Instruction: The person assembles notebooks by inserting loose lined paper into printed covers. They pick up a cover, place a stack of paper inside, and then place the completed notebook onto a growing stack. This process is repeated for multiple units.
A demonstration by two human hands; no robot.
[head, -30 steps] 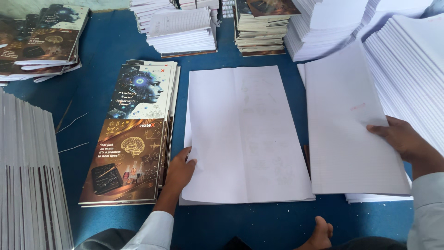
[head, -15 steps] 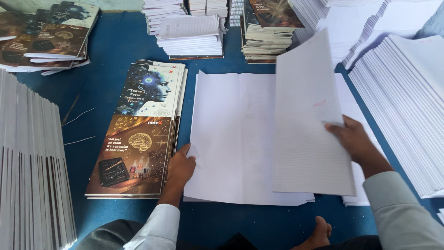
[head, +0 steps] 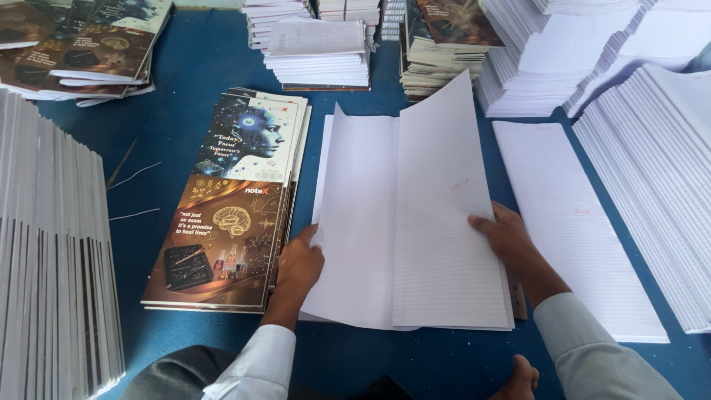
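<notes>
So, a ruled sheet (head: 448,222) is pinched at its edge by the right hand (head: 507,238) and tipped over the white sheet pile (head: 355,230), which is pressed flat by the left hand (head: 298,267). Printed covers (head: 233,207) are stacked just left. Edges probably should be squared before it's dropped.

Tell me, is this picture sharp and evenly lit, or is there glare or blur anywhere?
Head view: soft, even light; faint shadows under the left hand and right hand. The ruled sheet is sharp enough to show its lines. The white stacks at upper right look washed out, and the glossy covers carry a mild sheen. Straight edges bow slightly near the frame borders.
</notes>
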